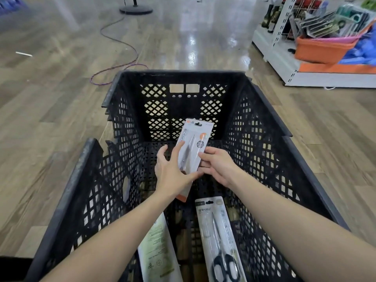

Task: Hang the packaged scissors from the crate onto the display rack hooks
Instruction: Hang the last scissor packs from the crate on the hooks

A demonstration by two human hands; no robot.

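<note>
Scissors in an orange-trimmed pack [191, 149] are held over the black crate [126, 123], tilted with the hanger hole toward 12 o'clock. At 9 o'clock of the pack, the left hand [171, 169] pinches it, fingers over its face and thumb under. At 3 o'clock, the right hand [217, 165] grips its edge. Toward 6 o'clock, a face-down pack [156, 247] and black-handled scissors pack [219, 241] lie inside the crate. At 2 o'clock stands the display rack [284, 27].

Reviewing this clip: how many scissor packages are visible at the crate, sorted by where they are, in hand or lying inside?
Held in both hands, left hand and right hand, orange-trimmed package: 1
Lying in the black crate, face up, black-handled scissors package: 1
Lying in the crate, back side up, contents not visible, package: 1
Total: 3
</note>
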